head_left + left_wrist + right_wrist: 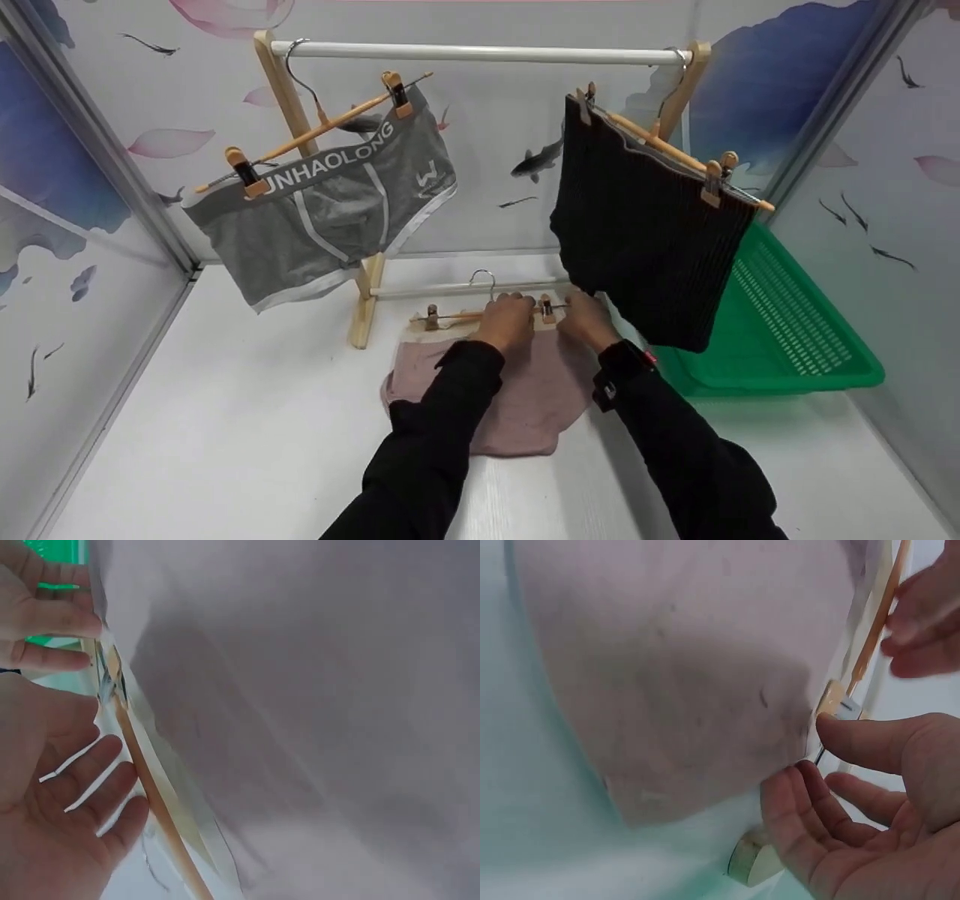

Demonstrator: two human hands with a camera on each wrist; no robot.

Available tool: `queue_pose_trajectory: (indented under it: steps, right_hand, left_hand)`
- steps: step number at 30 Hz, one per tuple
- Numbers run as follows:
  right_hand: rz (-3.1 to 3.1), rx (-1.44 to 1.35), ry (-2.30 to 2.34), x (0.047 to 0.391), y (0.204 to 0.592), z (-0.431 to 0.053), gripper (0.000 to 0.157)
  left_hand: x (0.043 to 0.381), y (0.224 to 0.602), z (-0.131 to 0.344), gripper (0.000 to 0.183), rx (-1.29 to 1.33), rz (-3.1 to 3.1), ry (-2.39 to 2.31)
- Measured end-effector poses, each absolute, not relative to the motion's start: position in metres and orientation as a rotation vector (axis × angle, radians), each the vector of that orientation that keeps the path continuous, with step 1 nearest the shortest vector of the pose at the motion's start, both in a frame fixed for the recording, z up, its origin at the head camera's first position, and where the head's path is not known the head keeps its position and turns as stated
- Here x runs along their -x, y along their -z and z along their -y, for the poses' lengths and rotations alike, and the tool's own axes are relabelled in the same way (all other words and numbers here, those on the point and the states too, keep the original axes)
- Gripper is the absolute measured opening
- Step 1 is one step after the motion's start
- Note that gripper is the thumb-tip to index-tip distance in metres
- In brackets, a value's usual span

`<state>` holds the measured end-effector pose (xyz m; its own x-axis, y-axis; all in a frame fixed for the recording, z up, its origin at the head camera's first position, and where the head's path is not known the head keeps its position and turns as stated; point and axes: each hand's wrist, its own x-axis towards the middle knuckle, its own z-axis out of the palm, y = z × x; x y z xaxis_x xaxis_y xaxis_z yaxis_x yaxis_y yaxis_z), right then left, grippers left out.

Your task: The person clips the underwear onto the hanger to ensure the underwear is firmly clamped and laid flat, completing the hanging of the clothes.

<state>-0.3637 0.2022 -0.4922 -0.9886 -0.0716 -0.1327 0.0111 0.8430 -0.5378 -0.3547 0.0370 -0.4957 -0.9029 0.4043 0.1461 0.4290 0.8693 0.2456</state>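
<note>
Pink underpants (pixel 525 397) with a pale waistband lie on the white table, beneath a wooden clip hanger (pixel 461 316). A clip (pixel 547 309) sits at the waistband's right part, between the hands. The left hand (pixel 508 322) is over the hanger bar. In the left wrist view its fingers (pixel 124 780) are loosely bent beside the bar, gripping nothing. The right hand (pixel 589 321) pinches the right corner of the waistband. In the right wrist view its thumb (pixel 862 742) is close against the clip, with the other fingers at the cloth's edge.
Grey boxer briefs (pixel 330 210) and a black ribbed garment (pixel 645 232) hang from clip hangers on a rack's white rail (pixel 480 52). Behind the black garment, a green basket (pixel 832 375) stands at the right. Printed panels (pixel 90 337) enclose the table.
</note>
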Motion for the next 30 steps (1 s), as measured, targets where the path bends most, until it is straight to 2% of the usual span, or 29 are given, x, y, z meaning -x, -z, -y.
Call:
queue_pose_trajectory:
  steps: [4,6,7,11,14,21,30]
  right_hand:
    - [-2.939,0.035,0.924,0.356,0.499,-0.196,0.039]
    - [-2.955,0.026,0.969,0.353,0.505,-0.194,0.021]
    - [-2.958,0.020,0.992,0.352,0.507,-0.193,0.017]
    - [-2.958,0.030,1.065,0.349,0.512,-0.194,0.043]
    - [-2.979,0.069,1.089,0.349,0.511,-0.199,0.049]
    - [-2.990,0.052,1.062,0.342,0.509,-0.209,0.025]
    - [-2.891,0.039,1.243,0.341,0.511,-0.210,0.009]
  left_hand:
    - [0.359,0.497,-0.044,0.026,0.566,3.014,0.377]
    - [0.361,0.499,-0.046,0.031,0.530,3.059,0.396]
    - [0.362,0.499,-0.047,0.032,0.518,3.077,0.415]
    - [0.365,0.501,-0.051,0.033,0.508,3.098,0.550]
    - [0.368,0.502,-0.056,0.030,0.524,3.074,0.613]
    - [0.366,0.506,-0.061,0.021,0.552,3.021,0.817]
    - [0.363,0.508,-0.060,0.027,0.553,2.993,0.850]
